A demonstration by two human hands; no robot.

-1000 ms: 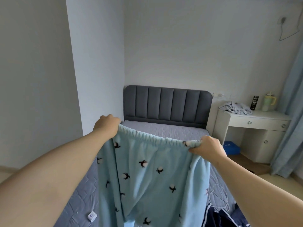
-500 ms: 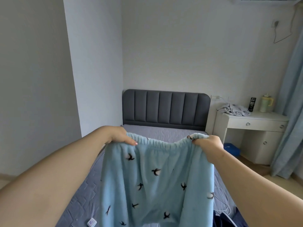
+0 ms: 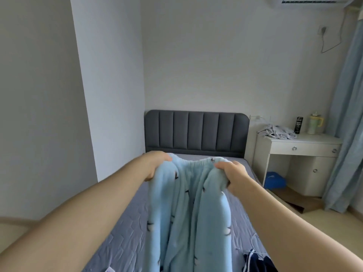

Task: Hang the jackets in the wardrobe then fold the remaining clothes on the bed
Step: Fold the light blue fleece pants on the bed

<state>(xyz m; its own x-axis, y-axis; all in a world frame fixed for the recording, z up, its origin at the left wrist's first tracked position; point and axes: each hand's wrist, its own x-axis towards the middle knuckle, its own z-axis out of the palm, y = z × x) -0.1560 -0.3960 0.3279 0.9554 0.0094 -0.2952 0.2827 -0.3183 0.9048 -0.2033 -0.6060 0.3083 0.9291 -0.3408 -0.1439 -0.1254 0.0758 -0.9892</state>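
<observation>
Head view: L hand & R hand, each clamped on waistband of blue pyjama trousers, now closer together vs. 1 s ago; legs hang doubled above bed. Lengthwise fold probably begun.

Pale grey walls surround a white desk beside blue curtains on a beige floor.

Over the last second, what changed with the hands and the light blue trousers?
The left hand and right hand moved toward each other, bringing the ends of the waistband close; the light blue trousers, spread flat before, now hang bunched in lengthwise folds. Nothing was let go: both hands still grip the waistband. The bed, the dark garment on it and the white desk stayed put.
</observation>
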